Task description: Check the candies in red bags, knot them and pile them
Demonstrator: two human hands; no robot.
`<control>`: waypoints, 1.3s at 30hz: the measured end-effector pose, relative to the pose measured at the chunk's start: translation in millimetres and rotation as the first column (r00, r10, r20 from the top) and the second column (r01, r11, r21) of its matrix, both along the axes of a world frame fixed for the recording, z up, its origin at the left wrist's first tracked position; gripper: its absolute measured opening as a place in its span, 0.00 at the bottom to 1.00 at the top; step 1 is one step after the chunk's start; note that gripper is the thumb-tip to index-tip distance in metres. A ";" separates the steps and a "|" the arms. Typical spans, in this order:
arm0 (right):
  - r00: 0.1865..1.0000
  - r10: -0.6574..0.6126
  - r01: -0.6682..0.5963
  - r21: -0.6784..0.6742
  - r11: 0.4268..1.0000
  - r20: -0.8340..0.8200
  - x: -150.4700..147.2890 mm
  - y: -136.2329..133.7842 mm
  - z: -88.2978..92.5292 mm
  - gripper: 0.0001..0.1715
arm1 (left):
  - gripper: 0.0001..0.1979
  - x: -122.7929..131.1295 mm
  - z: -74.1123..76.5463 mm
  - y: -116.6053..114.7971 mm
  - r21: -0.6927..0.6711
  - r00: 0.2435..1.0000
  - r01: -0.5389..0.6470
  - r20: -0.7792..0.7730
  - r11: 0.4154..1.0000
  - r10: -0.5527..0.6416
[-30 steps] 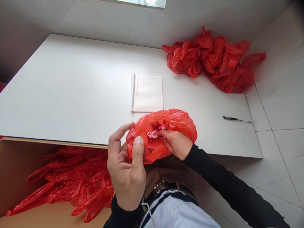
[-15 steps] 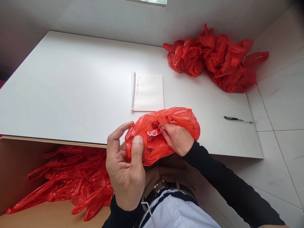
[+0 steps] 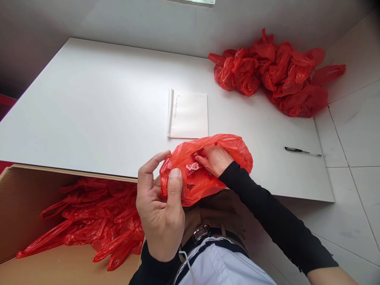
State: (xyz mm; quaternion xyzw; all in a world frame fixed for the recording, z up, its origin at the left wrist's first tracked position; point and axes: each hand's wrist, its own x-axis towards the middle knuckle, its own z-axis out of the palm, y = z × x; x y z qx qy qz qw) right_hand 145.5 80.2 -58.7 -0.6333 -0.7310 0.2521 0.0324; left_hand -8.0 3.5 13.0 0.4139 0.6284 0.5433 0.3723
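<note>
Bag [image 3: 237, 150] at frame centre looks thin, soft, slippery: left hand [image 3: 160, 209] pinches its rim, right hand [image 3: 215, 158] inside seems to hold a packet [image 3: 192, 167].

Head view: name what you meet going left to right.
Cardboard box → left hand, pinching the red bag → right hand inside that bag → pen. Notepad and bag pile overlap others; left out.

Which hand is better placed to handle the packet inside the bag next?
Right, probably. The right hand is inside the bag with its fingers on the packet; the left hand is busy pinching the bag's rim.
</note>
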 end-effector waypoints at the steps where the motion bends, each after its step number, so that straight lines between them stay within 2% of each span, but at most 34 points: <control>1: 1.000 -0.009 0.009 -0.020 1.000 -0.015 0.3 0.4 -0.7 0.13 | 0.14 0.2 -0.1 0.4 0.000 1.000 0.001 -0.004 1.000 -0.001; 8: 0.997 -0.052 0.050 -0.041 0.998 -0.064 1.5 -1.8 1.2 0.12 | 0.15 -1.1 -2.9 0.3 0.028 1.000 0.021 -0.007 0.999 -0.021; 13: 0.997 -0.048 0.042 -0.099 0.994 -0.063 5.9 -15.4 8.7 0.19 | 0.15 -1.8 -3.6 0.7 0.015 1.000 0.019 0.011 1.000 -0.020; 22: 0.997 -0.044 0.035 -0.146 0.989 -0.058 10.0 -20.8 4.9 0.16 | 0.15 -0.5 -3.3 2.0 0.016 1.000 0.031 -0.001 0.999 -0.031; 26: 0.998 -0.036 0.029 -0.158 0.987 -0.043 9.8 -21.3 9.8 0.17 | 0.15 0.5 -4.3 2.7 0.023 1.000 0.029 -0.012 0.999 -0.028; 30: 0.995 -0.026 0.033 -0.072 0.997 0.100 -2.0 -11.4 16.0 0.19 | 0.15 2.2 -5.2 2.7 0.021 0.999 0.041 0.018 0.999 -0.042; 33: 0.979 -0.008 0.017 -0.040 0.999 0.205 -15.1 1.6 13.5 0.23 | 0.15 3.1 -3.9 1.7 0.014 0.999 0.036 0.035 0.999 -0.036; 36: 0.982 0.030 -0.022 -0.043 0.999 0.188 -21.0 8.4 5.8 0.19 | 0.15 3.4 -1.8 1.5 0.011 1.000 0.010 0.010 1.000 -0.010; 39: 0.997 0.014 -0.019 0.069 0.997 0.071 -15.4 4.5 -1.1 0.15 | 0.16 3.6 -0.1 2.2 0.014 1.000 0.001 0.019 1.000 -0.001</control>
